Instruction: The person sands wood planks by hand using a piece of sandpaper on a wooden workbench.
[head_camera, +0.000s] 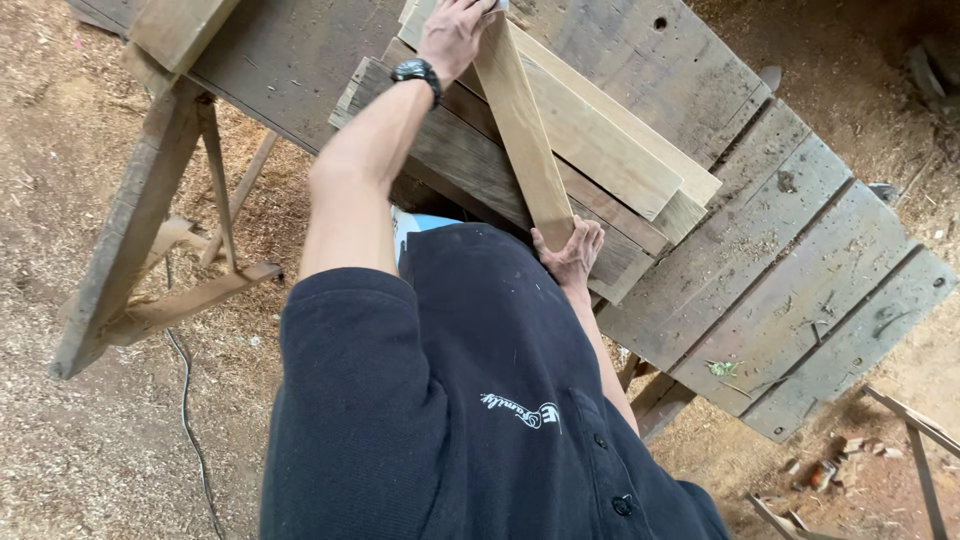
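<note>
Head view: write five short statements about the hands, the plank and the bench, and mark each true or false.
1. The left hand rests on the far end of the light wooden plank. True.
2. The right hand holds a hammer. False: its grip is on the near end of the plank, with no tool in it.
3. The plank lies on top of a stack of boards. True.
4. The workbench is made of polished metal. False: it is made of weathered grey wooden boards.
5. A black wristwatch sits on the left wrist. True.
</note>
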